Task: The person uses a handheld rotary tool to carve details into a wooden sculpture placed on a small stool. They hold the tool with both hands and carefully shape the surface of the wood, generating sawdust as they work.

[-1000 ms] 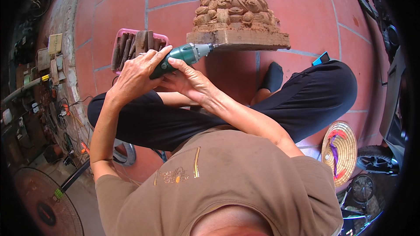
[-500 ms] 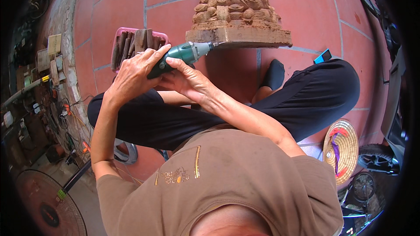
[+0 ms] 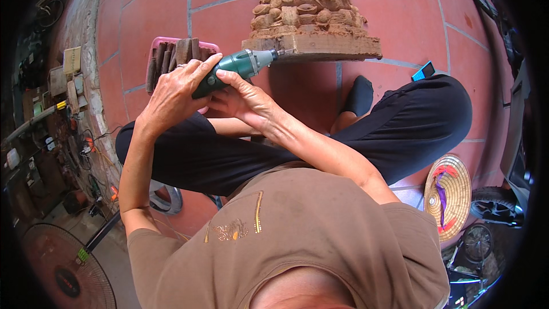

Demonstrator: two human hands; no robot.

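Note:
A green rotary tool (image 3: 241, 64) with a grey nose is in both my hands, lying sideways with its bit pointing right. My left hand (image 3: 174, 96) wraps over its rear end. Under its body, my right hand (image 3: 245, 102) grips with the thumb along the near side. The thin bit reaches the front left part of the base of a brown wood carving (image 3: 311, 20). Whether it touches the wood I cannot tell. Rounded, layered relief covers the carving above its plain base.
A pink basket (image 3: 213, 44) of wooden-looking sticks stands behind my left hand. A blue phone (image 3: 423, 72) lies beyond my right knee. To the right is a woven hat (image 3: 447, 197); a fan (image 3: 66, 269) stands lower left. Cluttered tools and cables line the left wall.
The rotary tool has tilted slightly, its nose shifting a little up and left. Both hands keep their hold on it, and the carving stays in place.

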